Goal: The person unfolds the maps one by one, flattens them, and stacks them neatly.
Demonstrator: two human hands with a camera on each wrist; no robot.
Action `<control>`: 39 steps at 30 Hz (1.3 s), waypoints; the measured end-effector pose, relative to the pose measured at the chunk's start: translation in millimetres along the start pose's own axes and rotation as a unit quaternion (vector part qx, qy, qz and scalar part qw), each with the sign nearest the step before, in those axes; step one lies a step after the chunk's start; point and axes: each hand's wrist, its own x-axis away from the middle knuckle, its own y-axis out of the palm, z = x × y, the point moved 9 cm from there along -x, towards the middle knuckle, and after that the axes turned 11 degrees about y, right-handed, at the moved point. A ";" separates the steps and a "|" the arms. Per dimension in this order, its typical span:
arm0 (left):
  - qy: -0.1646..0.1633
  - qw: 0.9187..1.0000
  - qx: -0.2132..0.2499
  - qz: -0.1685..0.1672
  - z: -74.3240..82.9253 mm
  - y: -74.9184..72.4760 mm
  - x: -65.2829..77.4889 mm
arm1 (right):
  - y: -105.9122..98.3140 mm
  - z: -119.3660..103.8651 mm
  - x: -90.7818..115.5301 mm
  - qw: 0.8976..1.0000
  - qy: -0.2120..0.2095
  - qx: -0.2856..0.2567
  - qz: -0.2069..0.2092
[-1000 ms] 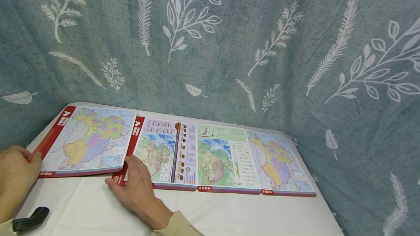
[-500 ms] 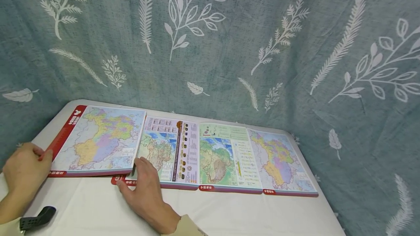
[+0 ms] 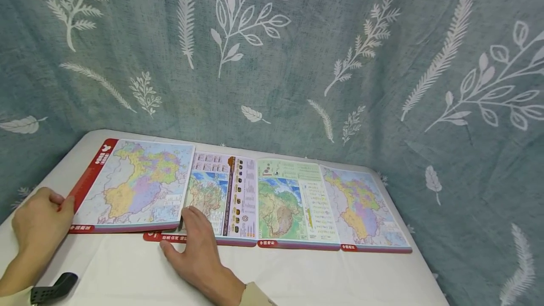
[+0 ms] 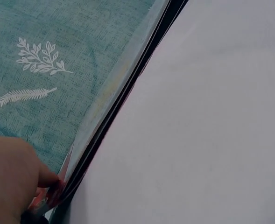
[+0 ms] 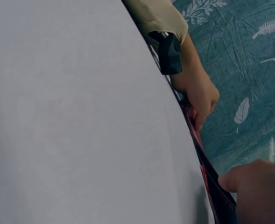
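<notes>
A map (image 3: 142,181) with a red left band lies at the left of the row, overlapping the purple-bordered map (image 3: 242,197) beside it. Thumb and curled fingers of my left hand (image 3: 42,218) pinch its red band at the lower left; the left wrist view shows the same grip low on the edge. Around its lower right corner is my right hand (image 3: 197,249), fingertips at the right edge and thumb spread apart near the front edge. A green-bordered map (image 3: 280,207) and another coloured map (image 3: 357,207) continue the row to the right.
The maps lie on a table with a white cloth (image 3: 297,277). Behind and to both sides hangs a blue-green curtain (image 3: 297,60) with white leaf prints. A black device (image 3: 55,289) sits by my left wrist.
The left map has slid to the right with both hands, covering the red band of the purple-bordered map and part of its sheet. The other maps stay put.
</notes>
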 end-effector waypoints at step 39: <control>0.017 0.997 0.069 -0.015 38.3 22.5 19.9 | -32.1 40.4 13.5 0.995 0.063 -0.044 0.069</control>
